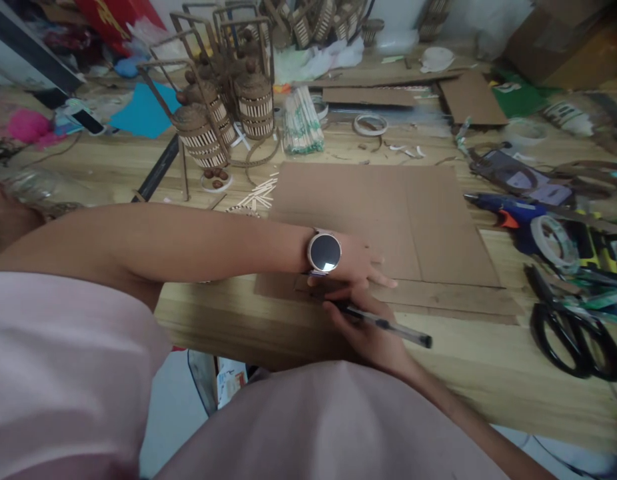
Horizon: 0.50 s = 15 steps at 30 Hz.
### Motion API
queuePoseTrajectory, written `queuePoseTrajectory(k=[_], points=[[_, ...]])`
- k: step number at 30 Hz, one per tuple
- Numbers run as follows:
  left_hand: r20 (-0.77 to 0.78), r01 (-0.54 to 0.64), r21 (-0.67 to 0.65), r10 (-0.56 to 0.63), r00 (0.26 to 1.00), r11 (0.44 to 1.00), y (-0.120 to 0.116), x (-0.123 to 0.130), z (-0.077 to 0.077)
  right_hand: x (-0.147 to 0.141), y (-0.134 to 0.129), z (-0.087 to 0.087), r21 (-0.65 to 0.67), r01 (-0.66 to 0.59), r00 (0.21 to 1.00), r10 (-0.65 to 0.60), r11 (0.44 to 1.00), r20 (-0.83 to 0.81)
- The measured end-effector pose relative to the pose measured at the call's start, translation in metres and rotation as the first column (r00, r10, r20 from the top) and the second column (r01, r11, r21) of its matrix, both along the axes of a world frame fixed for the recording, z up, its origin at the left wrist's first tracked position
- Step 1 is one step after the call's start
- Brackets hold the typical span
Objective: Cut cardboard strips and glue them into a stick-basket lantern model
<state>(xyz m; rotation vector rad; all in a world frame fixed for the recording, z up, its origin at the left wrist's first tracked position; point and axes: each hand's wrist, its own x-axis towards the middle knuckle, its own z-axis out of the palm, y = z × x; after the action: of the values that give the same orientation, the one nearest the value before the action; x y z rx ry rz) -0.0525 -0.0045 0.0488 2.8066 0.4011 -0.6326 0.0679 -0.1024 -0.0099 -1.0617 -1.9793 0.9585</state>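
The cardboard (358, 200) lies at the centre of the frame, with the left hand (357, 260) spread flat on it, fingers extended. Just below, the right hand (376, 327) grips a pen (406, 333) aslant by the sheet's lower edge. Clean marking calls for firm, even pressure from the flat palm and a light, steady stroke; the pen's tip is too blurred to tell whether it touches.

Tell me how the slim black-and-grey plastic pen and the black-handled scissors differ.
Place: the pen is held in the right hand, while the scissors lie unheld on the pale wooden table.
Shape: the pen is one straight rod; the scissors have two looped handles.
Width: the pen is far narrower than the scissors.
Shared: both show black parts.
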Motion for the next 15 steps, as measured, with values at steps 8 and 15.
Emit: queuePoseTrajectory(k=[8,15], points=[[-0.009,0.067,0.043,-0.067,0.998,0.997,0.003,-0.003,-0.003,-0.016,-0.002,-0.014,0.073,-0.03,0.999,0.029,0.997,0.016],[0.217,-0.337,0.15,0.302,0.928,0.929,-0.004,-0.001,-0.041,-0.024,0.0,-0.016,0.06,-0.037,0.999,0.035,0.998,0.033]])
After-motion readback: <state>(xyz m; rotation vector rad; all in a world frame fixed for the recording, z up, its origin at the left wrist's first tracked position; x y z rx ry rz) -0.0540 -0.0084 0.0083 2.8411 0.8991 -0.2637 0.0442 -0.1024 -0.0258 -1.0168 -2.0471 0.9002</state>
